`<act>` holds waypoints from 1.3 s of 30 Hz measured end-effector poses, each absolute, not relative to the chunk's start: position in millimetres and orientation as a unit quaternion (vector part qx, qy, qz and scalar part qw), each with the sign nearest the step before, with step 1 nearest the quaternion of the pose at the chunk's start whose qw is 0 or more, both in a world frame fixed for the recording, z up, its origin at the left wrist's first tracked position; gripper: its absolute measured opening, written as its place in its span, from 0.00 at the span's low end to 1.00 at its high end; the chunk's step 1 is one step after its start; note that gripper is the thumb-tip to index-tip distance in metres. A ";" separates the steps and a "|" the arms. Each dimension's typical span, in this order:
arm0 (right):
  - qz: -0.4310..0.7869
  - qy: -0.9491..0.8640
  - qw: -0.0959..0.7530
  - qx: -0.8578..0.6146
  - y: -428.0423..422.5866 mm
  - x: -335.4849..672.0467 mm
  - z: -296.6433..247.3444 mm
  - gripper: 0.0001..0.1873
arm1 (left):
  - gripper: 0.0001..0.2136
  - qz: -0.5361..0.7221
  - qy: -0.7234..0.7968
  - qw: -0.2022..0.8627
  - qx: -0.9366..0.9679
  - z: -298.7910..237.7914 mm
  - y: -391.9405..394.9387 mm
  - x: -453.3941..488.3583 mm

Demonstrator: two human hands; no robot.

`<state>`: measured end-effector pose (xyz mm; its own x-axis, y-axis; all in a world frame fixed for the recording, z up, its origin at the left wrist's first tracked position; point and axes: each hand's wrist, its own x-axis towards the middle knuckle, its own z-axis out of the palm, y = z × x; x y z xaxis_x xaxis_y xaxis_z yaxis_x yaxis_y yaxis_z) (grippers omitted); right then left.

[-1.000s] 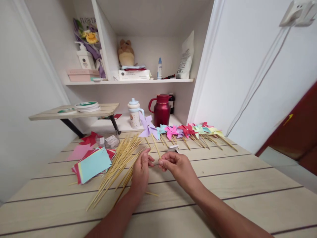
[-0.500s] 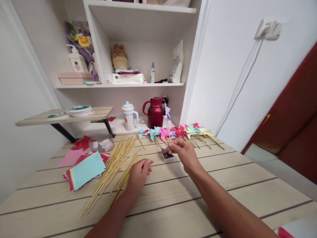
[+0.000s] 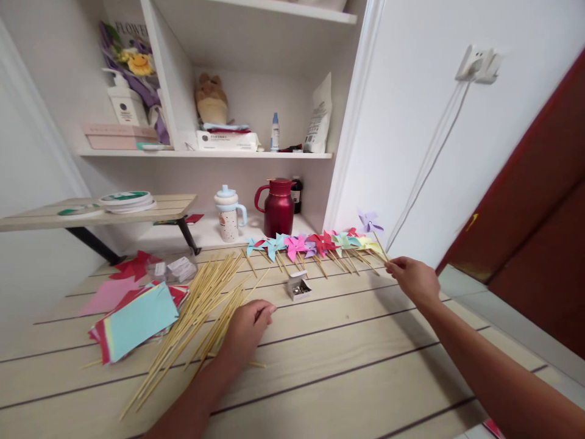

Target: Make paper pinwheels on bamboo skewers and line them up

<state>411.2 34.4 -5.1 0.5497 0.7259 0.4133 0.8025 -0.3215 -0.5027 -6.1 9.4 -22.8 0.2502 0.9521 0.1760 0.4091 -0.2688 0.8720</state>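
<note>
My right hand (image 3: 411, 277) reaches to the far right of the table and pinches the stick of a purple paper pinwheel (image 3: 368, 221), holding it just past the right end of a row of finished coloured pinwheels (image 3: 315, 245). My left hand (image 3: 247, 329) rests on the table with fingers curled, at the right edge of a loose pile of bamboo sticks (image 3: 196, 311); whether it grips a stick I cannot make out. A small open box of pins (image 3: 298, 286) sits between my hands.
A stack of coloured paper squares (image 3: 137, 317) lies at the left, with red and pink sheets (image 3: 123, 274) behind. A red jug (image 3: 278, 208) and a white cup (image 3: 227, 213) stand at the back under shelves. A low wooden stand (image 3: 95, 210) is back left. The table edge drops off at the right.
My right hand carried the purple pinwheel from the middle of the table up and across to the right end of the row. My left hand stayed by the sticks. The view turned right.
</note>
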 end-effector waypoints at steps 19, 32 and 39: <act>-0.080 -0.414 0.237 -0.875 64.2 450.5 -41.6 0.16 | 0.15 0.309 0.489 0.298 0.760 -17.7 6.9 -6.2; -0.072 -0.425 0.210 -0.878 69.1 444.4 -45.9 0.17 | 0.15 0.283 0.483 0.280 0.780 -11.8 3.1 -4.6; -0.074 -0.413 0.222 -0.880 64.5 443.2 -45.4 0.16 | 0.15 0.280 0.479 0.282 0.783 -9.9 3.5 -4.2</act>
<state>443.2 64.5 -45.4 0.6485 0.6940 0.3129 0.7594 -0.5612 -0.3292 -4.2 3.5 -9.9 0.3845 0.9076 0.1683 0.5908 -0.3821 0.7106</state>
